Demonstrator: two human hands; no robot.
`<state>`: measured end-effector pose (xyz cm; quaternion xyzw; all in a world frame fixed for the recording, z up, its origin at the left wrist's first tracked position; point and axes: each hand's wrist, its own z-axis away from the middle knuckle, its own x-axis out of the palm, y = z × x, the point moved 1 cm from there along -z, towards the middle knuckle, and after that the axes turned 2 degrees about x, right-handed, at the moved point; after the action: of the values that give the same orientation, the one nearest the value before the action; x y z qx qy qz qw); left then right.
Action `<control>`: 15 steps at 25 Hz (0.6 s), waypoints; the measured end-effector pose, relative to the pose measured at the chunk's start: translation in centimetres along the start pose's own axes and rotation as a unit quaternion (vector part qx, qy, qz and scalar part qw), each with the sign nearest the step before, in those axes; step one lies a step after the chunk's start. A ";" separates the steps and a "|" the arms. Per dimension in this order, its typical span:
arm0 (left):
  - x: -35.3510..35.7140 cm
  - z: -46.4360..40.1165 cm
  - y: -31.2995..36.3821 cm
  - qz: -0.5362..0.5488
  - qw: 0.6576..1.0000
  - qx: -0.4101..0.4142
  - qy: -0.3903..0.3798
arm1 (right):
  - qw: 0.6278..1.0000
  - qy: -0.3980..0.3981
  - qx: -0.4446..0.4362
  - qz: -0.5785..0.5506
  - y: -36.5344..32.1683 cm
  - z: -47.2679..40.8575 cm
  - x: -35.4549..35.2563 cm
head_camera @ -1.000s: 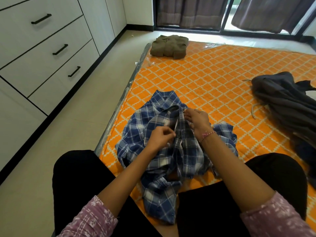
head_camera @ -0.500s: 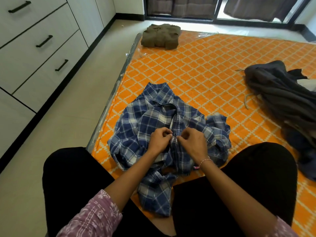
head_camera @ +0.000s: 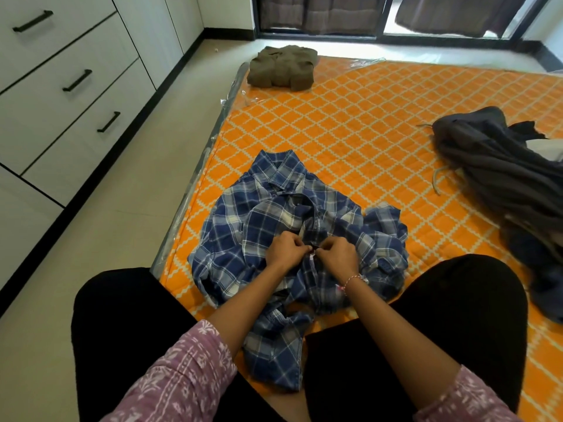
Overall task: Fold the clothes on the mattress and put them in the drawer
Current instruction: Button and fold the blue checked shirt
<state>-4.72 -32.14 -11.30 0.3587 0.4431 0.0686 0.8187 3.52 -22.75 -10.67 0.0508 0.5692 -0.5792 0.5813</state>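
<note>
Both the left hand [head_camera: 288, 250] and right hand [head_camera: 336, 254] pinch the plaid shirt [head_camera: 243, 239] placket between them, and should probably keep its edges aligned while fastening.

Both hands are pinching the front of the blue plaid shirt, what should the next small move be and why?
Probably finish fastening that spot. The left hand and right hand pinch the two front edges of the crumpled blue plaid shirt together at its middle, apparently at a button. The shirt lies bunched on the orange patterned mattress, so smoothing it flat likely comes afterwards.

Soft daylight enters through the window [head_camera: 387, 16] ahead; focus is sharp, with wide-angle bending at the edges.
</note>
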 end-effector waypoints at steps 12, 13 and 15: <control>1.2 1.1 1.7 -0.090 0.995 0.009 0.033 | 0.994 -0.084 0.036 -0.063 0.9 -1.5 -1.3; 1.2 1.1 2.0 -0.123 0.992 0.027 0.029 | 0.995 -0.088 0.026 -0.046 0.8 -1.3 -1.2; 1.1 1.2 2.1 -0.147 0.988 0.044 0.012 | 0.998 -0.058 0.025 -0.005 0.8 -1.1 -0.8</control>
<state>-2.73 -30.73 -10.23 0.3245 0.5032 -0.0680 0.7980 3.73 -21.20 -10.92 0.0286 0.5205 -0.5981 0.6087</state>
